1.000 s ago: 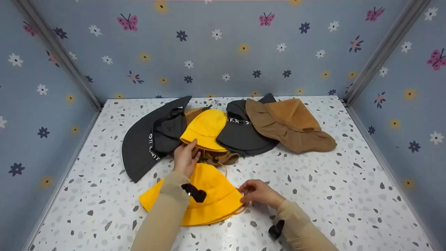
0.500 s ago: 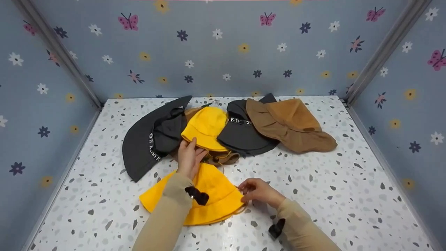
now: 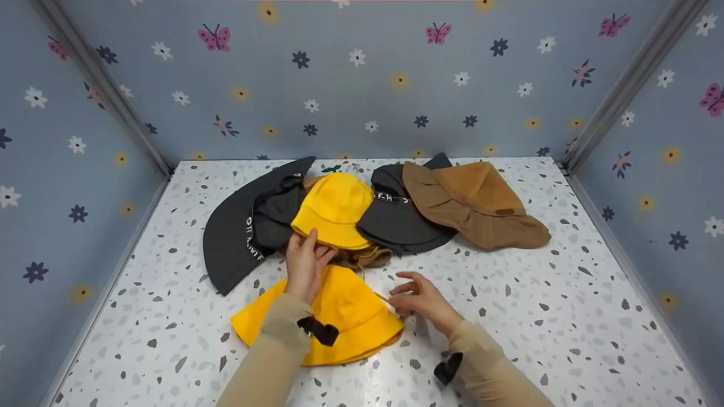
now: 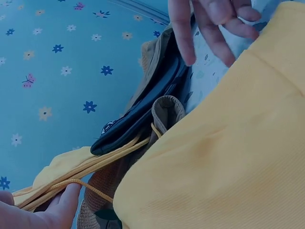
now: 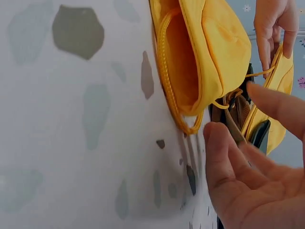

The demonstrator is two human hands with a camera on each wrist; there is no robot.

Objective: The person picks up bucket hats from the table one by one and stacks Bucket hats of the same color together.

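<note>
My left hand (image 3: 305, 264) pinches the near brim of the farther yellow bucket hat (image 3: 337, 198), thumb on top and fingers below. In the left wrist view that brim (image 4: 66, 174) lies raised at the fingers, with a yellow cord hanging from it. A nearer yellow bucket hat (image 3: 353, 316) lies on the table under my left forearm, which hides part of it. Just off its right edge is my right hand (image 3: 421, 299), fingers spread and holding nothing. The right wrist view shows a cord loop (image 5: 188, 126) at the nearer hat's opening, close to the right thumb.
A wide-brimmed black hat (image 3: 232, 237) lies at the left. To the right are another black hat (image 3: 401, 226) and a brown hat with a neck flap (image 3: 475, 203). Under the farther yellow hat, part of a brown hat (image 3: 376, 258) shows. Patterned walls (image 3: 362, 85) enclose the speckled table.
My right hand has let go of the nearer yellow hat's edge, its fingers lifting and opening. My left hand keeps its pinch on the farther hat, whose brim has shifted slightly.
</note>
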